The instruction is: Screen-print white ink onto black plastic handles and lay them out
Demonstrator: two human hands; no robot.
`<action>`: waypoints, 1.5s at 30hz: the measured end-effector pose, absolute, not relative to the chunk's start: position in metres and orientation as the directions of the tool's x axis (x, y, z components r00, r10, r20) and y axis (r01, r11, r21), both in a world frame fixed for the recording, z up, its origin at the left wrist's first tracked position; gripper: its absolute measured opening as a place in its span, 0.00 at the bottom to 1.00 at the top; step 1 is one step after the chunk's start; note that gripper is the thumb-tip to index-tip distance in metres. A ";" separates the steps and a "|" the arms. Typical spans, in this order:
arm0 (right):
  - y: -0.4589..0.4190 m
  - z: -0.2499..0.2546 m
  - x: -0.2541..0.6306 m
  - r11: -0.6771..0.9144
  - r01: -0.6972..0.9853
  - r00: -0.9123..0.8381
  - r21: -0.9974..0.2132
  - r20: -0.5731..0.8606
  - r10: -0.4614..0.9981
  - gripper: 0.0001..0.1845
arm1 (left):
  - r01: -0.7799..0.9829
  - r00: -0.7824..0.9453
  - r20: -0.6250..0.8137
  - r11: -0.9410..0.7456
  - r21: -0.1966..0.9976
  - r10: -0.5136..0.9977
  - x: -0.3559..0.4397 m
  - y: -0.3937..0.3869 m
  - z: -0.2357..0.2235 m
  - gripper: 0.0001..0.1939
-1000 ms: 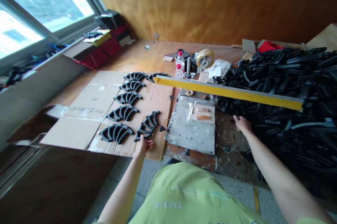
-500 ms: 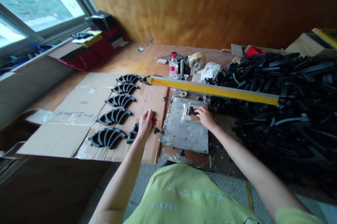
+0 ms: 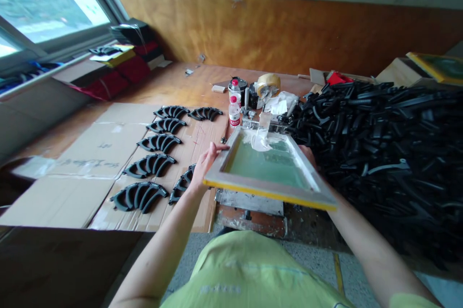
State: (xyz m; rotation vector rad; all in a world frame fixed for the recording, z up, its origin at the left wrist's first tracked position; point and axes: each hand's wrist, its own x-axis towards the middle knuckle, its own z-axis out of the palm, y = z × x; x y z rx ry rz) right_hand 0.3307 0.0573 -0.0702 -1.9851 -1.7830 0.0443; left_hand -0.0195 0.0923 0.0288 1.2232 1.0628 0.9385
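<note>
A screen-printing frame (image 3: 269,191) with a green mesh, grey sides and a yellow front edge is tilted over the metal base plate (image 3: 249,200). My left hand (image 3: 205,167) holds its left side, fingers reaching along the edge. At the right side, my right hand (image 3: 306,154) grips the frame, partly hidden behind it. The frame covers most of the plate, so the small black part's place is hidden. White paste or film and a squeegee-like strip (image 3: 264,122) show at the mesh's far end.
Black curved parts (image 3: 139,196) lie in fanned groups on cardboard (image 3: 72,197) at left. A large heap of black parts (image 3: 376,125) is at right. Bottles with red caps (image 3: 234,114) and a tape roll (image 3: 268,85) stand behind the frame.
The frame has swung down from its raised position toward the plate. My right hand has left the black part for the frame's right side; my left hand has moved to its left side.
</note>
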 end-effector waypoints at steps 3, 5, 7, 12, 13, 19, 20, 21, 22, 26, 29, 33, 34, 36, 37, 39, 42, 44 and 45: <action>0.082 -0.045 0.338 -0.040 0.911 0.217 -0.410 0.395 0.893 0.20 | 0.106 0.321 -0.326 0.308 0.945 0.889 -0.037 0.071 -0.024 0.33; 0.106 -0.032 0.319 0.073 0.926 0.116 -0.371 0.464 0.878 0.26 | 0.149 0.289 -0.376 0.346 0.926 0.881 -0.041 0.064 -0.059 0.39; 0.132 -0.025 0.293 0.161 0.946 -0.023 -0.283 0.436 0.899 0.29 | 0.196 0.231 -0.388 0.348 0.917 0.892 -0.039 0.062 -0.086 0.41; 0.154 -0.035 0.250 0.094 0.974 -0.075 -0.204 0.098 0.992 0.09 | 0.270 0.208 -0.361 0.302 0.914 0.909 -0.035 0.064 -0.105 0.34; 0.149 -0.039 0.247 0.095 0.976 -0.084 -0.198 0.068 0.994 0.07 | 0.270 0.215 -0.362 0.301 0.915 0.907 -0.036 0.064 -0.104 0.33; 0.089 -0.042 0.252 0.427 0.870 -0.419 -0.246 0.085 0.904 0.08 | 0.260 0.229 -0.358 0.297 0.919 0.905 -0.037 0.063 -0.104 0.34; 0.085 -0.040 0.255 0.467 0.843 -0.462 -0.269 0.083 0.883 0.08 | 0.261 0.225 -0.356 0.296 0.919 0.907 -0.037 0.063 -0.104 0.34; 0.084 -0.037 0.257 0.490 0.821 -0.491 -0.294 0.076 0.868 0.07 | 0.263 0.217 -0.351 0.292 0.920 0.911 -0.037 0.062 -0.104 0.33; 0.085 -0.036 0.259 0.496 0.809 -0.501 -0.317 0.069 0.862 0.06 | 0.267 0.209 -0.343 0.284 0.921 0.916 -0.036 0.062 -0.103 0.32; 0.097 -0.043 0.257 0.394 0.856 -0.360 -0.334 0.162 0.919 0.07 | 0.278 0.172 -0.339 0.284 0.918 0.925 -0.036 0.063 -0.094 0.28; 0.086 -0.058 0.252 0.400 0.868 -0.331 -0.295 0.259 0.907 0.15 | 0.251 0.152 -0.369 0.326 0.912 0.917 -0.036 0.062 -0.088 0.28; 0.068 -0.059 0.255 0.477 0.817 -0.419 -0.324 0.235 0.877 0.12 | 0.217 0.139 -0.402 0.368 0.904 0.905 -0.035 0.061 -0.086 0.29; 0.071 -0.054 0.257 0.459 0.822 -0.407 -0.336 0.217 0.887 0.09 | 0.213 0.135 -0.410 0.378 0.901 0.902 -0.034 0.061 -0.085 0.30; 0.090 -0.043 0.258 0.375 0.855 -0.321 -0.358 0.202 0.925 0.09 | 0.206 0.142 -0.425 0.393 0.896 0.894 -0.035 0.062 -0.082 0.32; 0.103 -0.037 0.258 0.318 0.875 -0.259 -0.366 0.202 0.945 0.13 | 0.200 0.161 -0.429 0.396 0.896 0.889 -0.037 0.062 -0.078 0.34; 0.131 -0.024 0.260 0.201 0.910 -0.133 -0.362 0.205 0.970 0.24 | 0.167 0.234 -0.428 0.398 0.902 0.873 -0.040 0.065 -0.066 0.39; 0.156 -0.007 0.280 0.061 0.945 0.023 -0.322 0.251 0.968 0.30 | 0.081 0.330 -0.393 0.389 0.918 0.858 -0.042 0.070 -0.036 0.38; 0.154 -0.001 0.306 -0.013 0.940 0.132 -0.341 0.328 0.935 0.26 | 0.024 0.331 -0.356 0.370 0.929 0.874 -0.039 0.077 -0.012 0.33; 0.147 -0.002 0.321 -0.060 0.928 0.202 -0.368 0.359 0.911 0.22 | -0.015 0.320 -0.315 0.337 0.941 0.894 -0.035 0.082 0.001 0.31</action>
